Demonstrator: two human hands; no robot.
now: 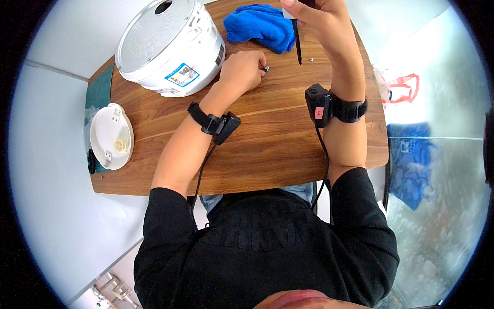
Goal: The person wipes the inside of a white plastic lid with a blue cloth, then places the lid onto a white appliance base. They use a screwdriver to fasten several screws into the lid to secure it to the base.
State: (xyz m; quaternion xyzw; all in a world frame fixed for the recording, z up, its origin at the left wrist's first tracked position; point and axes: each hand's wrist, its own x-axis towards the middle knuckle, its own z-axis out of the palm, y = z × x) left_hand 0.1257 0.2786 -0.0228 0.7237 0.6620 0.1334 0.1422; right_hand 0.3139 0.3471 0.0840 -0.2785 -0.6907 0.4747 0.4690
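Observation:
My left hand [242, 72] is closed over the wood-grain table, its fingertips pinched on a small shiny metal screw [266, 68]. Up at the top edge, my right hand [319, 15] grips a screwdriver [297, 42] by its pale handle, partly cut off by the frame. Its black shaft points down toward the tabletop. A second tiny screw [311, 59] lies just right of the shaft's tip. Left of my left hand stands a round white appliance [206, 62], tilted in view, with a grey metal plate [154, 28] on the face turned up.
A crumpled blue cloth [260, 26] lies at the far side, between my hands. A shallow white cover [98, 135] with small fittings inside rests at the left on a green mat [100, 87]. Cables run down from the black devices [226, 129] strapped to my wrists.

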